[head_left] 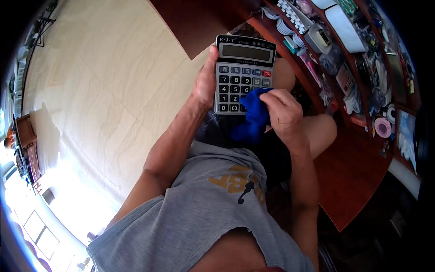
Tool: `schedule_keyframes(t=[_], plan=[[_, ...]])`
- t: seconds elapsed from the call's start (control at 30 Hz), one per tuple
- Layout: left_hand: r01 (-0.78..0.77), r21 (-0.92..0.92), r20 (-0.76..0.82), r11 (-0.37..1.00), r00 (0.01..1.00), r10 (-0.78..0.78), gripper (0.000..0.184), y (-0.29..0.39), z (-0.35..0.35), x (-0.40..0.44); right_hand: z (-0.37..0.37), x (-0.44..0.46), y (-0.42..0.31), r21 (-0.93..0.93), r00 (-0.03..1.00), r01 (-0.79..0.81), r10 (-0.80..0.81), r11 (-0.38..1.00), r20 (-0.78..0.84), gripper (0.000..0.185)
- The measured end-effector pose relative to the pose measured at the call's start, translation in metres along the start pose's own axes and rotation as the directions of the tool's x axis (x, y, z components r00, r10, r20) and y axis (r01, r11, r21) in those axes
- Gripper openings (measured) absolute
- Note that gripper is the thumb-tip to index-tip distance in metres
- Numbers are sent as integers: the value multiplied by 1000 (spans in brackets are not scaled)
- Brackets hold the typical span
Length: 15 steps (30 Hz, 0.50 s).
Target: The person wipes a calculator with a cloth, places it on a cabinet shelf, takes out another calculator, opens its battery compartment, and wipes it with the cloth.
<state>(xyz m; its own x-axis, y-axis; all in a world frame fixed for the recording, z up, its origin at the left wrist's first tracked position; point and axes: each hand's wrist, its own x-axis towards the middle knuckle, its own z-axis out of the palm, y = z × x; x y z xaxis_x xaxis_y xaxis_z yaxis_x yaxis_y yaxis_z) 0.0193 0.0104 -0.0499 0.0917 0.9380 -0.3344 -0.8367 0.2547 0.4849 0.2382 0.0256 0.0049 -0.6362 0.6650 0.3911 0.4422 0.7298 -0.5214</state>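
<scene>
A grey calculator (235,70) with black number keys and a blank display is upright in view, above my lap. My left hand (206,80) grips its left edge, the thumb along the side near the display. My right hand (283,110) pinches a blue cloth (257,111) between thumb and fingers. The cloth lies over the lower right keys of the calculator and hangs down below its bottom edge, hiding some of the keys.
Shelves (312,75) packed with plates, boxes and small items stand at the right. A reddish-brown wooden surface (355,181) is at the lower right, and a dark panel (195,22) at the top. Pale tiled floor (108,59) spreads on the left.
</scene>
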Motion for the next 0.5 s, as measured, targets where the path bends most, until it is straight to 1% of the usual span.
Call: schedule_keyframes(t=[0.07, 0.13, 0.17, 0.23, 0.27, 0.3, 0.33, 0.37, 0.4, 0.43, 0.5], plan=[[10, -4, 7, 1000, 1000, -10, 78, 1, 0, -1, 0, 2, -4, -24, 1000, 7, -8, 1000, -11, 22], [41, -61, 83, 997, 996, -36, 78, 1, 1, 0, 0, 5, -12, -51, 1000, 14, -15, 999, -20, 23], [40, -61, 82, 997, 996, -35, 78, 0, 2, 1, 2, 8, -18, -60, 999, 32, -33, 998, -19, 22], [15, -55, -7, 998, 1000, -15, 78, -8, 8, 2, 9, 11, -26, -66, 999, 50, -51, 997, -18, 22], [-7, 8, -39, 1000, 999, 7, 76, -12, 12, 2, 13, 12, -28, -37, 998, 64, -65, 997, -19, 22], [8, -26, -16, 1000, 1000, -8, 74, -14, 9, 4, 19, 14, -31, -7, 997, 80, -80, 997, -18, 22], [-1, 30, -49, 1000, 999, 3, 74, -17, 8, 6, 26, 15, -32, -6, 992, 119, -119, 993, -49, 20], [-5, 85, -81, 996, 997, 12, 73, -23, 8, 7, 30, 16, -36, -7, 992, 114, -114, 993, -48, 20], [-28, 53, -68, 998, 997, 32, 72, -27, 7, 9, 33, 18, -38, -2, 990, 142, -142, 990, -8, 20], [-6, 39, -53, 999, 999, 8, 72, -28, 7, 9, 35, 19, -39, 3, 986, 166, -166, 986, 31, 19], [-57, 61, -52, 996, 997, 61, 72, -27, 5, 12, 31, 20, -37, -11, 982, 188, -188, 982, 7, 18]])
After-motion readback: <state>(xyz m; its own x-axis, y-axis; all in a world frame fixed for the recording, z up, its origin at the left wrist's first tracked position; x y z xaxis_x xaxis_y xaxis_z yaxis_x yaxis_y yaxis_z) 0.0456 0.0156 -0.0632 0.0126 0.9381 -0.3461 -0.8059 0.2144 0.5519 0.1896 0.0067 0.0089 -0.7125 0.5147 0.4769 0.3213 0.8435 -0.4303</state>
